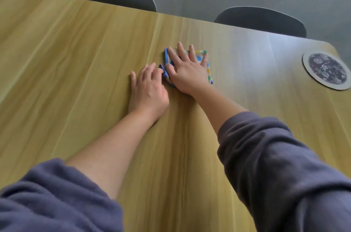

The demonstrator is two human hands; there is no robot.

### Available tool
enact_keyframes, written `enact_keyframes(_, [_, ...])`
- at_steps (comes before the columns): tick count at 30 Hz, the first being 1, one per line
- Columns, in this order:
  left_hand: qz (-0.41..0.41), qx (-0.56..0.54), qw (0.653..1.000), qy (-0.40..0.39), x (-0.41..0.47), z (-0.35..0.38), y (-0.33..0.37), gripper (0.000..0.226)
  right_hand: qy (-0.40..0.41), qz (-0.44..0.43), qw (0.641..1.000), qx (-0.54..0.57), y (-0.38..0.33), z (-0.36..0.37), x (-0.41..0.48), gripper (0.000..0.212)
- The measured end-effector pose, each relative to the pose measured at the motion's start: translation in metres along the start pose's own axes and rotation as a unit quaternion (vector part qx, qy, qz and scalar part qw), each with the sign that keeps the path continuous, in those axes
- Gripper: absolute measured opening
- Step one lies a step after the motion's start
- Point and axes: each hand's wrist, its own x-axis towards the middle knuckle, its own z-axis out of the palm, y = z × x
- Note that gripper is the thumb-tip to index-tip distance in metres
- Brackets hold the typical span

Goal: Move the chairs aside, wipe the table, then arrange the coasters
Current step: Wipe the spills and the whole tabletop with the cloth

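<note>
We see the right grip (187, 75) spread flat on the cloth (166, 59) in the middle of the desk (76, 61), hiding most of it. The left grip (150, 89) touches its blue hem; whether it pinches, we cannot tell. One coaster (326, 70) lies near the far right corner.

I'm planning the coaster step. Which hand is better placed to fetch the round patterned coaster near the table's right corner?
Right hand, probably: it lies flat on the blue-edged folded cloth, nearer the round patterned coaster. The left hand would have to cross the right arm.
</note>
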Motion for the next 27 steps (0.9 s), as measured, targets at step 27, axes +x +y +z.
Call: enact_keyframes(27, [0.049,0.128,0.988,-0.071,-0.015,-0.042,-0.094,0.068,0.007,0.111,0.994,0.001,-0.020,-0.004,0.122,0.059])
